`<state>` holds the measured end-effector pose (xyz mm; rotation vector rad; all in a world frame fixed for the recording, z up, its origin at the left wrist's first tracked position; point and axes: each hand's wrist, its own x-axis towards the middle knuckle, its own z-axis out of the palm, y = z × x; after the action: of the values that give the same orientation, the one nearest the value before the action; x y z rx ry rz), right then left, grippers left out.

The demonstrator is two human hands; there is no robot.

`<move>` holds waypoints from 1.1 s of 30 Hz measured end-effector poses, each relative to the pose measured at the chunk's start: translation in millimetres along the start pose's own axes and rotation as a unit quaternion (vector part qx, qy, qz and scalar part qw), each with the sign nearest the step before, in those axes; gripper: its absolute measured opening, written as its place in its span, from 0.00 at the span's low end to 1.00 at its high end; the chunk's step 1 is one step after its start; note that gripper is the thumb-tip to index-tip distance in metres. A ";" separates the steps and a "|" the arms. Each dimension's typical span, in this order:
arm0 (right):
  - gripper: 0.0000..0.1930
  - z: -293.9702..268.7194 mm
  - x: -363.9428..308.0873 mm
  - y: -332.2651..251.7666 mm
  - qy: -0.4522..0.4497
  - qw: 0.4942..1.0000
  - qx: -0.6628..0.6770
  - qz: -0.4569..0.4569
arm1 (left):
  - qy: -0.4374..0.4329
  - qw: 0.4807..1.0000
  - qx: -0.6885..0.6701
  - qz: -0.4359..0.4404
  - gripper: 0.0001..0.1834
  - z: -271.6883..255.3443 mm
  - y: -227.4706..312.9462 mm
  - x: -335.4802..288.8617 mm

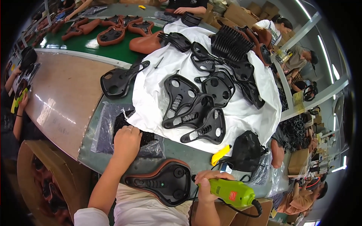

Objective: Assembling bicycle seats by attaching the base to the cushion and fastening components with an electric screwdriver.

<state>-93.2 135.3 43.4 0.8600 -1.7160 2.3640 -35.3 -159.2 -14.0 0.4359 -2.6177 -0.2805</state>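
My left hand [127, 141] reaches into a clear plastic bag [101, 130] of small black parts [148, 140], possibly screws; its fingers curl down and their tips are hidden. In my right hand [205, 185] is a lime-green corded electric screwdriver [234, 193], held sideways with the cord end to the right. Between my forearms a bicycle saddle [162, 182] lies upside down at the table edge, showing a black base inside a brown cover. The driver's tip end is close to the saddle's wide end.
Several black saddle bases [218, 88] are spread on a white cloth [151, 84], with a stack [230, 43] behind. A yellow-handled cutter [221, 154] and black bag [246, 152] lie at right. Brown saddles [111, 35] sit on a green surface. A cardboard box [56, 177] stands lower left. Other people work around.
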 end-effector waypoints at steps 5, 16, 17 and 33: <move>0.24 -3.4 -0.7 13.2 -0.054 0.998 -0.042 0.008 | 0.091 0.981 -0.151 0.084 0.07 -10.6 47.4 -11.9; 0.25 9.6 -1.9 4.4 -0.061 0.998 -0.033 0.004 | -0.101 0.931 -0.260 0.234 0.12 -7.0 111.2 -68.1; 0.25 8.8 -2.7 -0.8 -0.062 0.998 -0.032 0.007 | -0.100 0.935 -0.242 0.238 0.12 -7.0 111.5 -68.1; 0.28 31.0 -1.4 -32.6 -0.065 0.985 0.150 0.052 | -0.043 0.916 -0.267 0.295 0.11 -29.5 92.9 -64.3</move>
<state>-67.4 119.5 76.7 1.0093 -1.5034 2.7417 9.1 -53.9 10.0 -0.5527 -2.4645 -0.7797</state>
